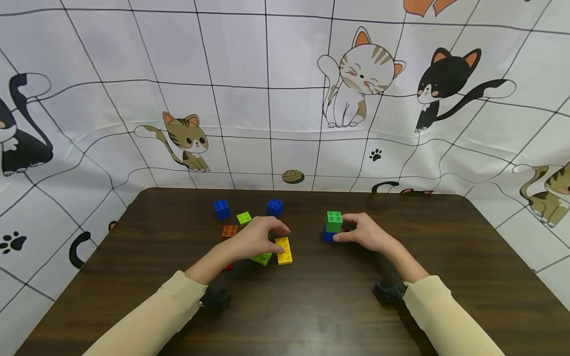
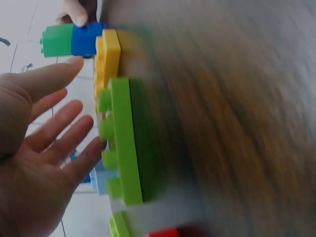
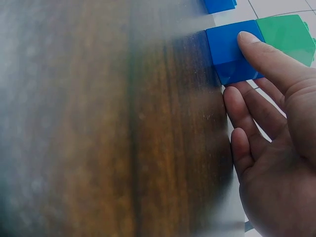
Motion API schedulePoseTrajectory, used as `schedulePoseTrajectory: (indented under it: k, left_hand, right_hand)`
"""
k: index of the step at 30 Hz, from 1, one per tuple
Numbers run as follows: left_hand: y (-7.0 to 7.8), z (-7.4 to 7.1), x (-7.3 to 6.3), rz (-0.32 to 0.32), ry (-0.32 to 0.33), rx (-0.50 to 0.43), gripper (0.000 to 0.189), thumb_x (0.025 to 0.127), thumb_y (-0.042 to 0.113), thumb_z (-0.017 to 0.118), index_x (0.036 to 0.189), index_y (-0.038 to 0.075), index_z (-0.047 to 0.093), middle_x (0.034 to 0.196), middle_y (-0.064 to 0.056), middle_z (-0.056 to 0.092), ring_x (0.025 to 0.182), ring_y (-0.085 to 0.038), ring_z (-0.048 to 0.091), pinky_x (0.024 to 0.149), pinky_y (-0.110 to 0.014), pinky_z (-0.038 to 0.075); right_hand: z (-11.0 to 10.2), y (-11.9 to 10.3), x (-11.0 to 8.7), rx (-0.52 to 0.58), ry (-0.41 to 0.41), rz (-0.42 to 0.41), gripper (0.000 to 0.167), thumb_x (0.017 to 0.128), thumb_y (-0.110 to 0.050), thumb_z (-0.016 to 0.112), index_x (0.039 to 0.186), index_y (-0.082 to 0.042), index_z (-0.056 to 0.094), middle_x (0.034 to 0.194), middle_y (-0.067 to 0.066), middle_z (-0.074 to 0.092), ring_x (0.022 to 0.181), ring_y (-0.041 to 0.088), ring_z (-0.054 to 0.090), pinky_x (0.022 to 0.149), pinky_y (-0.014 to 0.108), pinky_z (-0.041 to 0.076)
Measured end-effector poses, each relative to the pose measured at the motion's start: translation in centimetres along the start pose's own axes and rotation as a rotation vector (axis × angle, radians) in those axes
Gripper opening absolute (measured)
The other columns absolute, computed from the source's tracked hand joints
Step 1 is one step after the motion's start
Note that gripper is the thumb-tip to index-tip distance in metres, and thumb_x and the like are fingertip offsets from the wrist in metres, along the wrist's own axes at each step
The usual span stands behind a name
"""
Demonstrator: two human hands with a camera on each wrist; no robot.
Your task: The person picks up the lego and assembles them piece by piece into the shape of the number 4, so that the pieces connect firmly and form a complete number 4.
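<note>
My right hand (image 1: 367, 233) pinches a small stack on the table, its thumb on the blue brick (image 3: 232, 47) at the bottom. Stuck on top of that is a green brick (image 1: 334, 220). Over the yellow brick (image 1: 286, 252) hovers my left hand (image 1: 255, 240), thumb and fingers spread apart with nothing between them. A long lime-green brick (image 2: 126, 148) lies beside the yellow one, below the left fingers. In the head view the left hand covers part of this lime brick.
Two blue bricks (image 1: 221, 210) stand farther back, with a small lime brick (image 1: 244, 218) and an orange brick (image 1: 229, 231) near them. A red brick (image 1: 229, 266) shows partly under the left wrist. Behind the dark wooden table (image 1: 329, 306) hangs a cat-print cloth (image 1: 240, 109).
</note>
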State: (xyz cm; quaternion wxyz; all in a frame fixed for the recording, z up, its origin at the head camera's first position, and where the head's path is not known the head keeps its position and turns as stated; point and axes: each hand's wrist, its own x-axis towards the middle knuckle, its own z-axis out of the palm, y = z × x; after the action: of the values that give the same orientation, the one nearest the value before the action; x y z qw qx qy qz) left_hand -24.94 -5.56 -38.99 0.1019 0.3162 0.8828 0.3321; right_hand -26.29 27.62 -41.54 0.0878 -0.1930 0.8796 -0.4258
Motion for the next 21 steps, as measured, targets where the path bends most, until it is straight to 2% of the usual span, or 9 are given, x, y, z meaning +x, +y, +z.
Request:
schedulePoseTrajectory:
  k: [6, 10, 15, 21]
  left_hand:
    - [-1.3, -0.6, -0.2, 0.072, -0.09, -0.006, 0.046, 0.086, 0.013, 0.084, 0.129, 0.007, 0.069, 0.13, -0.005, 0.067, 0.124, -0.029, 0.057, 0.106, -0.049, 0.046]
    - [-1.5, -0.8, -0.1, 0.101, -0.162, -0.054, 0.049, 0.087, 0.011, 0.083, 0.133, 0.009, 0.068, 0.136, -0.005, 0.064, 0.125, -0.028, 0.055, 0.106, -0.048, 0.045]
    - [-1.8, -0.9, 0.2, 0.094, -0.249, -0.124, 0.051, 0.088, 0.009, 0.081, 0.137, 0.011, 0.066, 0.142, -0.004, 0.06, 0.126, -0.028, 0.051, 0.109, -0.049, 0.041]
    - [-2.1, -0.8, 0.8, 0.085, -0.292, -0.12, 0.053, 0.087, 0.008, 0.081, 0.138, 0.013, 0.065, 0.144, -0.004, 0.059, 0.125, -0.027, 0.052, 0.11, -0.05, 0.041]
  right_hand:
    - [0.0, 0.1, -0.1, 0.001, 0.0, 0.007, 0.038, 0.09, -0.017, 0.081, 0.12, 0.001, 0.069, 0.102, 0.007, 0.071, 0.094, 0.022, 0.063, 0.08, 0.035, 0.054]
    - [0.1, 0.1, 0.0, 0.005, -0.002, 0.007, 0.039, 0.09, -0.017, 0.081, 0.122, 0.002, 0.068, 0.104, 0.007, 0.071, 0.095, 0.022, 0.064, 0.081, 0.035, 0.054]
    - [0.0, 0.0, 0.0, 0.003, -0.001, 0.008, 0.041, 0.089, -0.017, 0.081, 0.123, 0.002, 0.068, 0.105, 0.007, 0.071, 0.096, 0.022, 0.063, 0.083, 0.036, 0.054]
    - [-0.2, 0.0, -0.2, 0.025, 0.005, 0.005, 0.048, 0.09, -0.017, 0.081, 0.129, 0.004, 0.064, 0.11, 0.011, 0.07, 0.101, 0.026, 0.064, 0.083, 0.033, 0.055]
